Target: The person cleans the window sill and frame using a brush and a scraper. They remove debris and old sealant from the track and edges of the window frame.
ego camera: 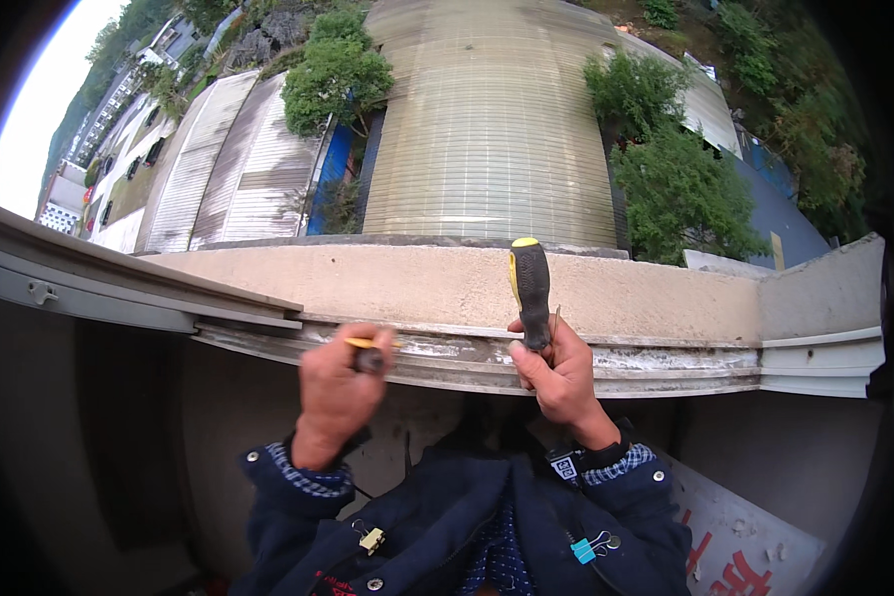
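My right hand (566, 380) grips a screwdriver with a black and yellow handle (530, 290) near the base of the handle, which points upward. A thin metal rod (556, 322) sticks up beside it from the same fingers. My left hand (339, 387) is closed around a yellow and dark tool (369, 359), too blurred to name more closely. Both hands are over the sliding-window track (447, 365), whose worn metal channel is dirty with whitish residue. The lower end of the screwdriver is hidden by my right fingers.
A sliding window sash (119, 283) with a small latch covers the track's left part. Beyond the track runs a concrete ledge (417, 279), with a drop to corrugated roofs (484, 149) and trees (339, 74). A pale board with red writing (737, 529) lies lower right.
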Demonstrator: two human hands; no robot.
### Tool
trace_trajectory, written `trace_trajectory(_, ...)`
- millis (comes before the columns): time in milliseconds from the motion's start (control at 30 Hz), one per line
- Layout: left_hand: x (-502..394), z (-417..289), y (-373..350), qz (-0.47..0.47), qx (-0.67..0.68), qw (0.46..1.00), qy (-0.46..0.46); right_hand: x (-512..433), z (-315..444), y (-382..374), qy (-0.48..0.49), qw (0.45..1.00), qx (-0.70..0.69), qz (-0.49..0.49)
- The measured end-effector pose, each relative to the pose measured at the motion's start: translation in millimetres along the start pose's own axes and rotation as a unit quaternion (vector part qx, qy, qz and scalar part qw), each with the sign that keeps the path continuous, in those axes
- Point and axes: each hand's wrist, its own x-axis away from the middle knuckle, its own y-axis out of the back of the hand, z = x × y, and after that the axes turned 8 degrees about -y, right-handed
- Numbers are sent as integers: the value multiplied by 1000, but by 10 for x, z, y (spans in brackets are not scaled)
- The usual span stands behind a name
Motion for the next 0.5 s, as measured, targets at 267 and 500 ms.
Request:
trace_trajectory(267,-113,570,384,-29,-119,985,118,-3,-19,16,0,1000,9,3)
trace_trajectory(500,25,144,-163,59,-34,997,-34,6,-12,-13,-17,1000,-5,-18)
